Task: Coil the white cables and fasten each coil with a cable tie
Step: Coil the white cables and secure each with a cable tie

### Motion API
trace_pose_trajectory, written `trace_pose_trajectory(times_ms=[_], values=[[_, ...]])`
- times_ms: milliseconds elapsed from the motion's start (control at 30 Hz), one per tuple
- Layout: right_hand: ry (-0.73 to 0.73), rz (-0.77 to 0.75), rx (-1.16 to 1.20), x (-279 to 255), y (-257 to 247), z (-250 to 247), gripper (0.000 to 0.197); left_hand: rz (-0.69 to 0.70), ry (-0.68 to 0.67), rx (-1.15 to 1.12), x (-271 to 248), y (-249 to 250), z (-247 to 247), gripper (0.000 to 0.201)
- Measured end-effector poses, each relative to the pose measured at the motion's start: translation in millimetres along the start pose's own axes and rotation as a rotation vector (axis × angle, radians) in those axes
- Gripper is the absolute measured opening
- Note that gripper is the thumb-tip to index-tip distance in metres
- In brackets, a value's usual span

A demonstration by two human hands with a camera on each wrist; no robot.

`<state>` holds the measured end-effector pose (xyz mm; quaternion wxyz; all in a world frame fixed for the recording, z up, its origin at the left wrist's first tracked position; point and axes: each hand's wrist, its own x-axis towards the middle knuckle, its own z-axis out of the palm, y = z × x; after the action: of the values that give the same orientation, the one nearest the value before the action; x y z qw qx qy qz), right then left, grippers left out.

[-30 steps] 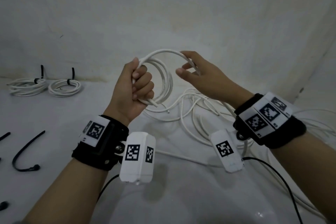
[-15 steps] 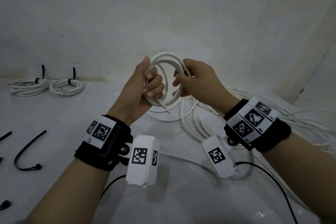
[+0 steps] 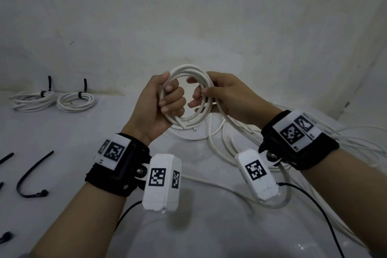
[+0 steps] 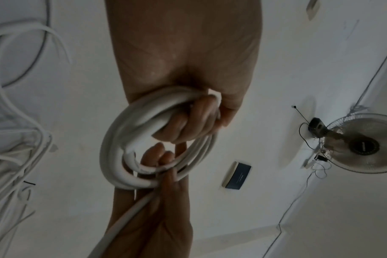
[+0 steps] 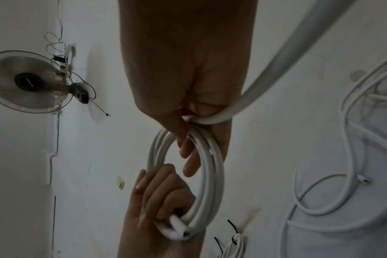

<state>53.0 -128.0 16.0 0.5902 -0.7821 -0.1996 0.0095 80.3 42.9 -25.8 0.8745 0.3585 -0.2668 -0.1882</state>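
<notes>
Above the tabletop [image 3: 62,132]: coil [image 3: 189,94] held up between both hands.
Left hand [image 3: 159,107]: grip wrapped round the coil.
Right hand [image 3: 228,96]: pinching the opposite side.
Feel: probably light and springy, so hold where the turns bunch.

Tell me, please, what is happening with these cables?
A person is winding a white cable into a coil. The left hand grips one side, the right hand holds the other and feeds cable from the loose pile. Two tied coils lie far left; spare ties wait nearby.
</notes>
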Motion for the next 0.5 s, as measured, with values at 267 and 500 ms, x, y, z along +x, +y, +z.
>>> trace_pose_trajectory(times_ms=[267, 500], values=[[0.06, -0.128, -0.044, 2.8, 8.5, 0.5, 0.027, -0.027, -0.044, -0.019, -2.5, 2.4, 2.3, 0.029], [0.168, -0.151, -0.015, 3.3, 2.8, 6.4, 0.037, -0.03, -0.017, -0.064, -2.1, -1.1, 7.2, 0.046]])
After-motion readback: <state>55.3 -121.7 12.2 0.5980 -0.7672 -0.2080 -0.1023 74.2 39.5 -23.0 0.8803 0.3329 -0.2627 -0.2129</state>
